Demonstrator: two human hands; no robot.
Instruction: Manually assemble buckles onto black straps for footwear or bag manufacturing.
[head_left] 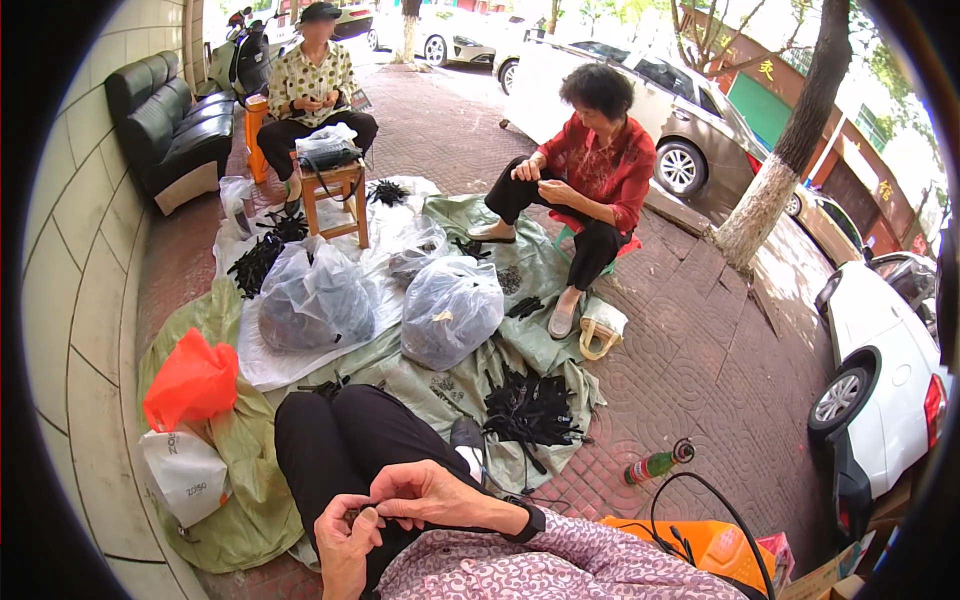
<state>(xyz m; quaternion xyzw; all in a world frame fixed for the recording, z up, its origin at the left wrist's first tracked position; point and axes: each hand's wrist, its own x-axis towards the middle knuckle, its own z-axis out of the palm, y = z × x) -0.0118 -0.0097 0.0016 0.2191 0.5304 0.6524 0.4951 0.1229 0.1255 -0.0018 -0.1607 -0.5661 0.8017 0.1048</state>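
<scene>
My left hand (345,540) is closed, its thumb and fingers pinching a small dark piece (362,511) above my lap. My right hand (440,495) comes in from the right and meets it, thumb and forefinger pressed together at the same piece. Most of that piece is hidden by my fingers, so its kind cannot be made out. Beyond my knees, a loose pile of black strips (530,408) lies on a grey-green sheet (585,395). Two clear plastic bags, a nearer one (452,312) and a left one (315,300), stand behind it, filled with dark pieces.
Two people sit opposite, one in red (600,165), one in a dotted shirt (318,85) behind a wooden stool (335,190). A red bag (190,378) and white bag (185,475) lie left. A green bottle (655,465) and orange stool-like item (710,548) are right.
</scene>
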